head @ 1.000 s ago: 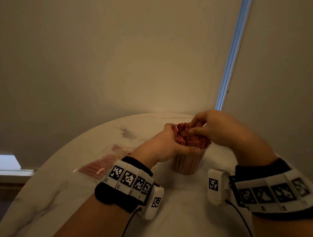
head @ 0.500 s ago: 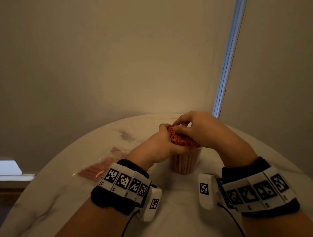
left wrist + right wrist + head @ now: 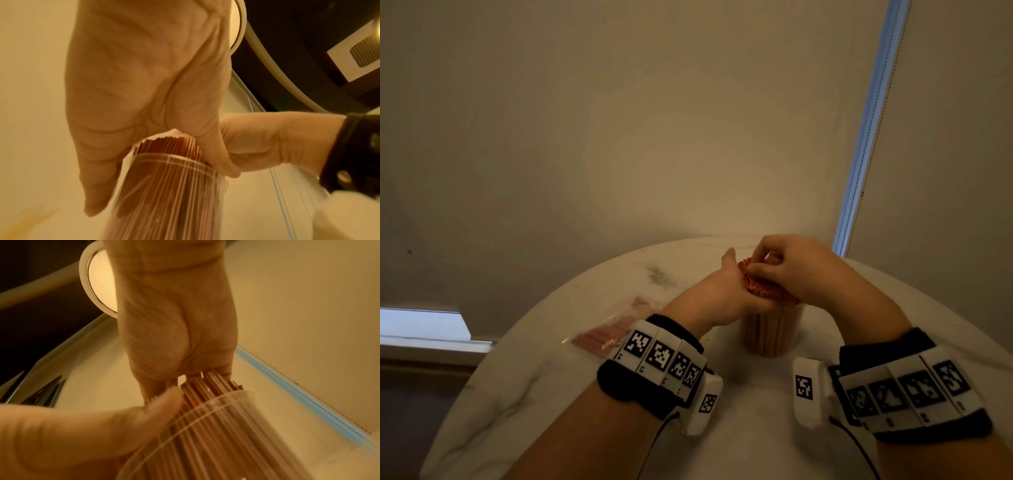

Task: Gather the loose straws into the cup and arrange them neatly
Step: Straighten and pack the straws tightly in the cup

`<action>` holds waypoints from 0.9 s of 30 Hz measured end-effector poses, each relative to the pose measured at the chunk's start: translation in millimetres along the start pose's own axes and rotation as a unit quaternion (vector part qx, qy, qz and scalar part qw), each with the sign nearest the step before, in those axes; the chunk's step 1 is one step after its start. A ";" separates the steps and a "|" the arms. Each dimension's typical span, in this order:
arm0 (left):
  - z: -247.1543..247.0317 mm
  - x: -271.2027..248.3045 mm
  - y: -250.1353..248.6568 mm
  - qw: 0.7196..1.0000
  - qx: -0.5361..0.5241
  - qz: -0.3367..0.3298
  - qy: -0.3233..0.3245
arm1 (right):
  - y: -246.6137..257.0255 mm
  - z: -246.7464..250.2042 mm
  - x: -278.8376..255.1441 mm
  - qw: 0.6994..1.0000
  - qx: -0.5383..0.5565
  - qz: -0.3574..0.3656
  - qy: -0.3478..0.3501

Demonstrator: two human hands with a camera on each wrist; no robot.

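Observation:
A clear plastic cup [image 3: 772, 337] stands on the round marble table [image 3: 544, 394], packed with upright pink straws [image 3: 758, 290] whose tops stick out above the rim. My left hand [image 3: 722, 291] cups the left side of the straw tops, its thumb wrapped across the front of the bundle. My right hand [image 3: 787, 269] lies over the top, fingers curled down onto the straw ends. In the left wrist view my left hand [image 3: 144, 81] lies with its palm against the straws above the cup [image 3: 174, 194]. In the right wrist view my right hand's [image 3: 174, 329] fingers reach into the straws [image 3: 209, 382].
A clear plastic bag [image 3: 607, 334] holding more pink straws lies on the table left of the cup, behind my left wrist. The table's curved edge runs close behind the cup, with a wall and a bright blue strip [image 3: 866, 137] beyond it.
My right hand has moved left and down over the straw tops. The bundle looks more tightly gathered between both hands, and the cup has stayed in place.

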State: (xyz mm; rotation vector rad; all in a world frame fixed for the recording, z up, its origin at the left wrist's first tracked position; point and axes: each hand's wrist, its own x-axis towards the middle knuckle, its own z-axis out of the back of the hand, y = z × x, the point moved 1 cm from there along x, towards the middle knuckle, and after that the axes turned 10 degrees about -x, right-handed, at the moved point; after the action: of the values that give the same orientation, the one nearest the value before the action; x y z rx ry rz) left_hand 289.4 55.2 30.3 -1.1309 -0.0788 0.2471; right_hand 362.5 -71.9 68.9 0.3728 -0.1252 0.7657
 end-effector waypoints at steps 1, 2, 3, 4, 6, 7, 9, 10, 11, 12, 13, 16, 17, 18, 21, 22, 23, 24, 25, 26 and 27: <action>3.5 -3.1 -4.3 1.000 0.011 0.004 0.005 | -0.4 0.8 -0.6 1.000 -0.004 -0.004 -0.003; 9.3 -6.9 -9.0 1.000 0.019 0.003 0.009 | -0.5 3.1 -1.3 1.000 -0.005 -0.006 -0.015; 17.9 -11.7 -13.7 1.000 0.028 -0.002 0.010 | -0.3 7.2 -3.0 1.000 -0.002 -0.007 -0.031; 29.1 -17.1 -18.4 0.999 0.043 -0.006 0.006 | 0.7 12.0 -4.7 0.999 0.006 -0.009 -0.045; 57.4 -29.5 -24.2 0.996 0.085 -0.002 -0.019 | 6.3 21.8 -8.9 0.998 0.028 -0.011 -0.059; 72.5 -35.1 -23.9 0.993 0.110 0.003 -0.035 | 12.2 25.6 -12.5 0.998 0.032 -0.006 -0.054; 102.9 -44.9 -16.0 0.982 0.174 0.019 -0.067 | 29.1 27.5 -20.7 0.999 0.041 0.009 -0.023; 117.2 -48.7 -7.8 0.975 0.208 0.035 -0.075 | 40.5 25.2 -25.7 0.999 0.047 0.017 -0.001; 129.8 -51.9 2.8 0.966 0.241 0.057 -0.078 | 53.4 20.3 -30.9 0.998 0.049 0.031 0.024; 140.1 -55.1 15.2 0.956 0.270 0.081 -0.075 | 66.9 12.1 -35.0 0.997 0.045 0.048 0.050; 148.1 -58.4 28.7 0.945 0.300 0.106 -0.070 | 80.7 0.7 -37.9 0.994 0.035 0.062 0.080; 154.7 -65.6 65.4 0.903 0.394 0.167 -0.030 | 114.5 -44.1 -32.9 0.974 -0.084 0.115 0.176; 152.5 -67.0 74.9 0.888 0.423 0.180 -0.009 | 122.9 -59.5 -28.0 0.961 -0.135 0.127 0.207; 150.0 -68.1 82.2 0.875 0.447 0.187 0.014 | 128.9 -74.1 -21.2 0.949 -0.174 0.131 0.230; 143.4 -67.3 95.0 0.865 0.464 0.187 0.045 | 135.7 -99.9 -5.7 0.928 -0.218 0.133 0.270; 141.8 -66.5 97.5 0.869 0.458 0.181 0.042 | 135.4 -105.1 -1.8 0.926 -0.214 0.144 0.274; 141.0 -66.0 99.6 0.874 0.452 0.176 0.041 | 136.0 -108.8 1.0 0.927 -0.208 0.153 0.273; 140.9 -65.4 101.2 0.877 0.446 0.173 0.042 | 136.0 -112.2 4.2 0.930 -0.203 0.156 0.263; 140.9 -64.6 102.9 0.880 0.441 0.172 0.041 | 137.9 -112.7 4.8 0.933 -0.206 0.157 0.249; 141.1 -63.9 104.6 0.880 0.440 0.172 0.039 | 139.5 -114.9 6.2 0.935 -0.211 0.156 0.239; 141.6 -62.5 105.5 0.878 0.444 0.173 0.037 | 140.8 -116.5 7.2 0.935 -0.214 0.159 0.233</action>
State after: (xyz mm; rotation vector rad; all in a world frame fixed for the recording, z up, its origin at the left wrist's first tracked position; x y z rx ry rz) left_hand 185.9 208.2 -0.7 -0.2211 0.2891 0.4960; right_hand 266.8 69.1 2.5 -0.2579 0.0993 1.0999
